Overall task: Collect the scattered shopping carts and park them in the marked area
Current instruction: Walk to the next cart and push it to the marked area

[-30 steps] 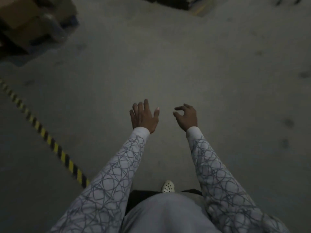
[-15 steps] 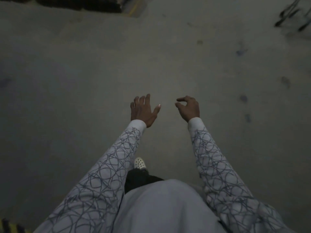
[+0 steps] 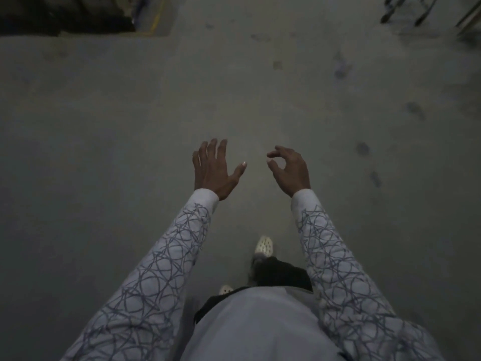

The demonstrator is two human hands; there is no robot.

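Walking over the bare concrete floor [image 3: 104,131], the person has swung the head view to the right within the last second: the yellow-and-black striped line and the cardboard boxes that lay on the left have dropped out of the picture, and blurred dark metal struts, likely the frame of a shopping cart [image 3: 406,10], have come into the top right corner and grown larger. A dark stack [image 3: 65,14] with a yellow line [image 3: 158,19] beside it sits at the top left. Judging by this, the person is heading for a cart to collect and has none in hand yet, so pushing it to the marked area is still to come. The cart is well apart from both hands, far ahead and to the right. The left hand [image 3: 213,170] is held out over the floor with fingers nearly straight and the thumb spread wide, relaxed and touching nothing. The right hand [image 3: 289,170] is also empty, its fingers loosely curled with forefinger and thumb close but not pinching anything. A pale shoe [image 3: 264,246] steps forward between the patterned sleeves [image 3: 169,256]
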